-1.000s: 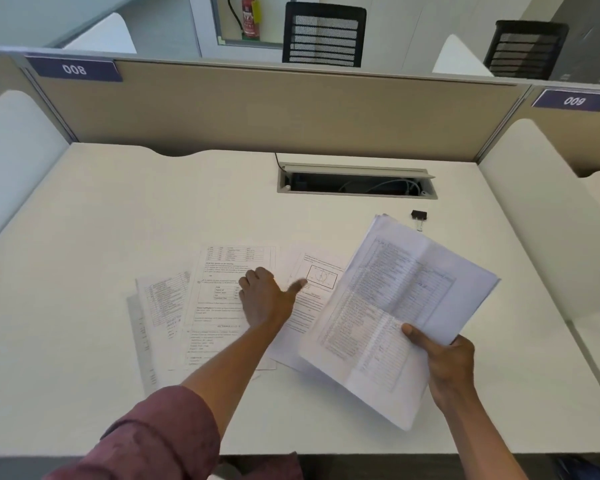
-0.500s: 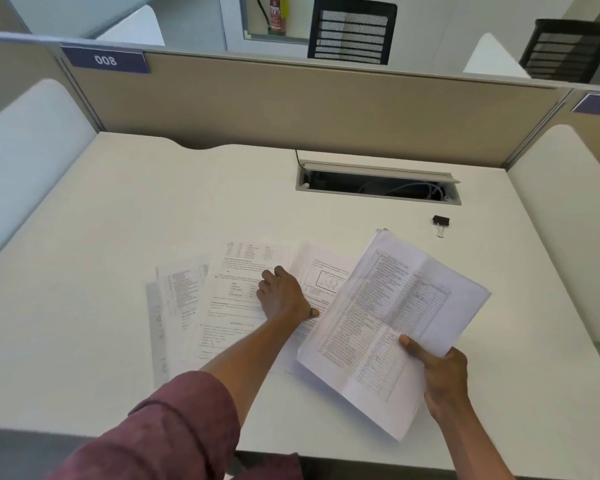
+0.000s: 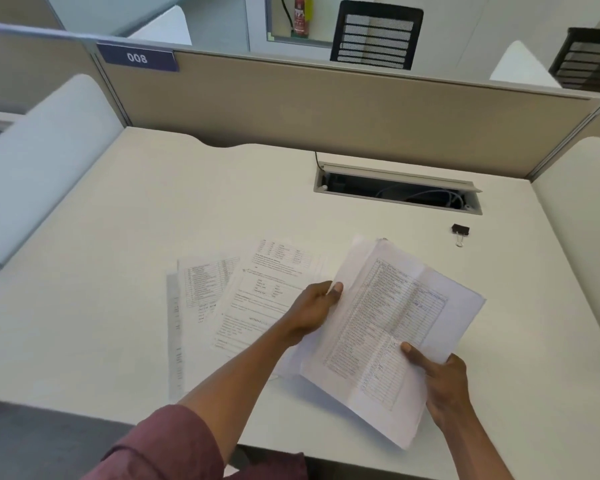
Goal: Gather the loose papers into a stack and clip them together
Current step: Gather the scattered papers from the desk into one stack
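Both hands grip a sheaf of papers (image 3: 392, 323) above the desk (image 3: 153, 202): left hand (image 3: 314, 308) pinching its left edge, right hand (image 3: 440, 382) the lower corner. Perhaps three loose sheets (image 3: 222, 296) lie fanned to the left; a black binder clip (image 3: 460, 230) sits far right.

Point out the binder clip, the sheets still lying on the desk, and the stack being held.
binder clip (image 3: 460, 230), head view, black body.
sheets on the desk (image 3: 257, 299), head view, printed face of top sheet.
held stack (image 3: 395, 320), head view, top page's table.
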A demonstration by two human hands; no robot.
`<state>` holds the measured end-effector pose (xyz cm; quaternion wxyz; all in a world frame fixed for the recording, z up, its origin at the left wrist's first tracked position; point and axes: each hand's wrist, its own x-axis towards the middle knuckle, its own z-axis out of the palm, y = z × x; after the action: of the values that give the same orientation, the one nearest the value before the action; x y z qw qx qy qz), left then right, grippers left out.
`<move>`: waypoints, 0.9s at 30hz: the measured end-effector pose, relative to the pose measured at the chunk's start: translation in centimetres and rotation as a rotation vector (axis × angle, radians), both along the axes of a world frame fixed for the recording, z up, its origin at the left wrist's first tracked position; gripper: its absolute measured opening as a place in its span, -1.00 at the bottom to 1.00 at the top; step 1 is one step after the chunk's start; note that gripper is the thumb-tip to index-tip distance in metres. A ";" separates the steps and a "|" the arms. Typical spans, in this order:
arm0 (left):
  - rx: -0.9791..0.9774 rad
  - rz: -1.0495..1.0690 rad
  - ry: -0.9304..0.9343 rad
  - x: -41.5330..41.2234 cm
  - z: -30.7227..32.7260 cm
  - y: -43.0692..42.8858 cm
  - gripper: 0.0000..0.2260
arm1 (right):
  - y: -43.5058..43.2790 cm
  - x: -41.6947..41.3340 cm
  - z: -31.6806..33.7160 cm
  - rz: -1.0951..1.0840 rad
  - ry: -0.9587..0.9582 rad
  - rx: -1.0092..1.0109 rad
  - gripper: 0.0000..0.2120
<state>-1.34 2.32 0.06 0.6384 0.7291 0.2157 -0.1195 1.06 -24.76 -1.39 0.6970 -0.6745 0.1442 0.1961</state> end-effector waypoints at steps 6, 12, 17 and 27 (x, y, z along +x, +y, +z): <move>-0.053 0.001 -0.089 -1.7 1.2 -0.8 -0.56 | 1.1 0.1 0.3 0.028 -0.044 -0.021 -0.65; -0.154 0.054 -0.199 -3.1 1.8 -1.4 -0.64 | 2.3 0.0 0.4 0.008 -0.047 0.038 -0.65; -0.163 0.068 -0.226 -3.4 3.7 -1.2 -0.68 | 2.3 0.6 -1.0 0.066 0.153 0.269 -0.22; 0.318 -0.064 0.045 -4.9 4.5 1.7 -0.33 | 5.5 -0.4 -0.5 0.310 0.098 0.151 -0.50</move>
<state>-6.21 4.06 4.55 0.5059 0.8246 0.2229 -0.1205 0.64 -19.23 -1.89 0.6990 -0.6241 0.0573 0.3443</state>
